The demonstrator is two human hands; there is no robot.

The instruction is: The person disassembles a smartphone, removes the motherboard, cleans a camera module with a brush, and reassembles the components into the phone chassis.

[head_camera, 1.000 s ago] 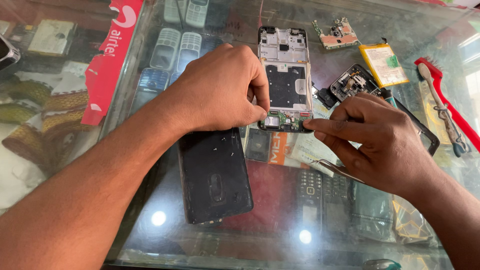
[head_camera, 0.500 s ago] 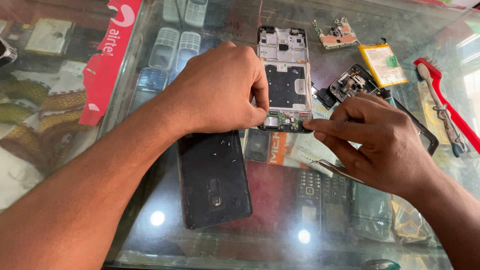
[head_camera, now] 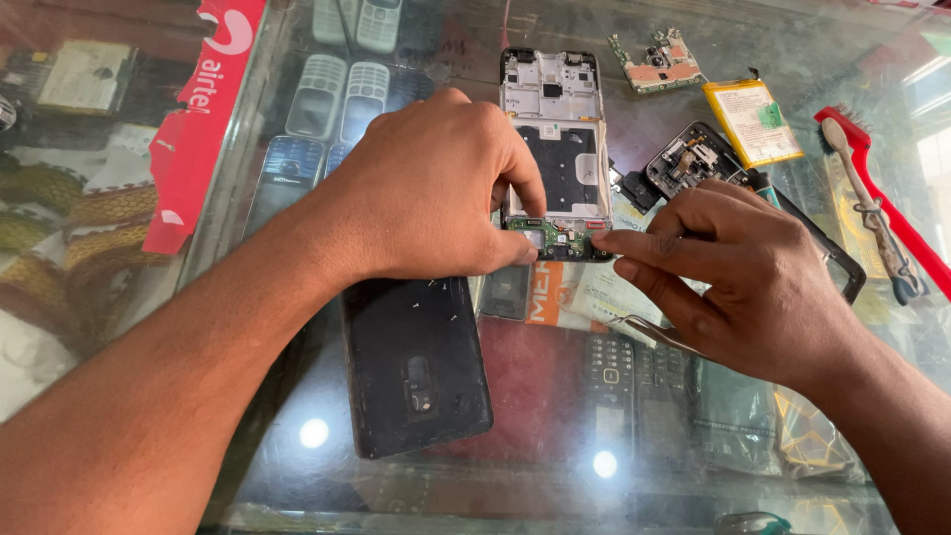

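On glass, both hands pinch the opened phone frame's green bottom board; tweezers seemingly tucked right

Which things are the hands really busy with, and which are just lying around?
In use:
- opened phone frame, steadied by the left hand
- small green board at its lower end, pressed by the right hand
- tweezers tucked in the right hand

Lying about:
- black back cover
- yellow battery
- loose circuit board
- red brush

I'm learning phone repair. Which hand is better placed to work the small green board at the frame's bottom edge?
Probably the right hand: its fingertip sits at the green board, tweezers tucked beneath. The left hand is pinning the phone frame.
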